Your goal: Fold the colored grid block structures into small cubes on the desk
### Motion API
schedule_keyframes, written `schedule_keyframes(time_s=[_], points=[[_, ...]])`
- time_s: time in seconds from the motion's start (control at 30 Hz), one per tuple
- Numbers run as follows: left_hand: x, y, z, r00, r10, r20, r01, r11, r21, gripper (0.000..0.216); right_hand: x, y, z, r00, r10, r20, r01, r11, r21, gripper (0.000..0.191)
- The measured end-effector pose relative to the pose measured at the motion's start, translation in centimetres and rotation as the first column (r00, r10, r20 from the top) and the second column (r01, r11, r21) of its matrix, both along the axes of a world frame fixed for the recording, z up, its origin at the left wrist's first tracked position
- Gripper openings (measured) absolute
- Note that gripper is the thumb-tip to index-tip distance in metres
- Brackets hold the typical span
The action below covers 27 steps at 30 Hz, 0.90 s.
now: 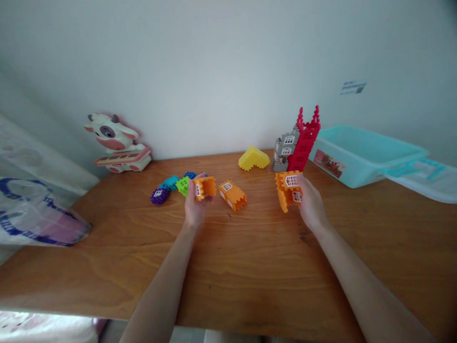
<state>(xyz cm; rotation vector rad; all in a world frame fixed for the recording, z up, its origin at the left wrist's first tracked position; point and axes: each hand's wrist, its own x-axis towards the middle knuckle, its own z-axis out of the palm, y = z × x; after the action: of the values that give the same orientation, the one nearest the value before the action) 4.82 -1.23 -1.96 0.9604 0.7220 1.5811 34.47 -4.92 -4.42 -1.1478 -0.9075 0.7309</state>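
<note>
Leftward out of right grip, orange piece

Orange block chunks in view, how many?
3: first chunk in the left hand, second chunk on the table between the hands, third chunk in the right hand. Joined pieces counted as one; hands may hide more.

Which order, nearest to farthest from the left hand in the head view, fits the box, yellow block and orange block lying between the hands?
1. Orange block: just right of the left hand.
2. Yellow block: toward the wall.
3. Box: far right.
</note>
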Motion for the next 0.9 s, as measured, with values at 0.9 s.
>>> schedule_keyframes(time_s=[0.9], points=[[6.0, -6.1, -1.6, 0.714, -0.210, -0.668, 0.353, 0.932, 0.084, 0.042, -8.1, -5.1, 0.3, 0.682, 0.161, 0.714, -0.327, 0.939, 0.101, 0.049]])
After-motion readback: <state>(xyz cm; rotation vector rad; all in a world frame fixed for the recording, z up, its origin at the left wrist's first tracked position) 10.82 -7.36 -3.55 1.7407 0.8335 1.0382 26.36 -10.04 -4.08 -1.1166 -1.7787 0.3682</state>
